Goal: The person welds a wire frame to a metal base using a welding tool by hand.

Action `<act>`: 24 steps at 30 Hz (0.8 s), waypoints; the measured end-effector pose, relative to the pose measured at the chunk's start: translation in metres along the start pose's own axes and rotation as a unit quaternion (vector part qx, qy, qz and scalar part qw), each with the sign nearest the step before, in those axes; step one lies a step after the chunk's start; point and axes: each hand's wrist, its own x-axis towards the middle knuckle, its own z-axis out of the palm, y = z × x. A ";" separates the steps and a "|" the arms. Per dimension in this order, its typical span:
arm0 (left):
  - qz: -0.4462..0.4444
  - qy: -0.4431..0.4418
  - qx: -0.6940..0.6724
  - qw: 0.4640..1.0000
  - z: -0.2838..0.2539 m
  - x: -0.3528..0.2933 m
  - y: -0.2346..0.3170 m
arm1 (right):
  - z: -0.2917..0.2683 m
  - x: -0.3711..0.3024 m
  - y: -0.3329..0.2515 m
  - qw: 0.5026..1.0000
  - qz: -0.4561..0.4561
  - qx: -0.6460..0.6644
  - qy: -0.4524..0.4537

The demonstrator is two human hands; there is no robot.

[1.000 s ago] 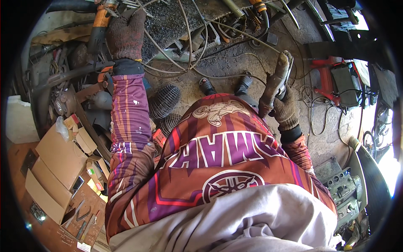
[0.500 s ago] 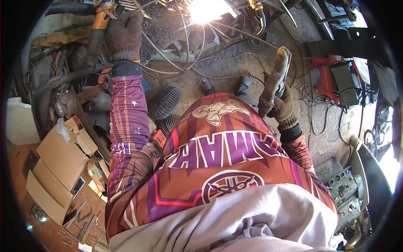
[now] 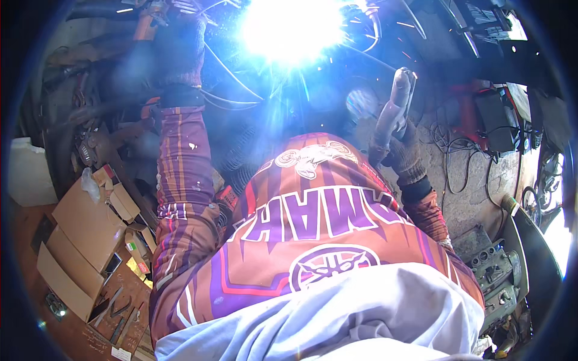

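Note:
My right hand (image 3: 409, 159), in a brown knit glove, is closed round a welding electrode holder (image 3: 392, 111). From the holder's tip a thin welding rod (image 3: 374, 56) runs up and left into a blinding arc (image 3: 294, 27). The glare hides the metal being welded. At the upper left, my left hand (image 3: 180, 60), in a dark knit glove, reaches up beside several thin metal rods (image 3: 195, 8). Shadow and glare hide its fingers, so whether it grips anything is unclear. An orange tool (image 3: 146, 25), apparently an angle grinder, lies just left of that glove.
Cardboard boxes (image 3: 78, 222) and pliers (image 3: 123, 307) sit at lower left. A red-and-dark machine (image 3: 475, 114) stands at right, with loose black cables (image 3: 451, 141) on the floor. A grey metal engine part (image 3: 497, 274) lies lower right. Sparks fly around the arc.
The arc has grown much larger and turned blue-white, throwing the surroundings into shadow. Sparks spread wider. Both hands stay nearly in place, the right one still on the electrode holder.

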 end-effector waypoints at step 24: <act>-0.130 -0.049 -0.126 0.982 0.000 0.002 0.009 | 0.001 0.001 0.001 0.999 -0.042 0.029 -0.016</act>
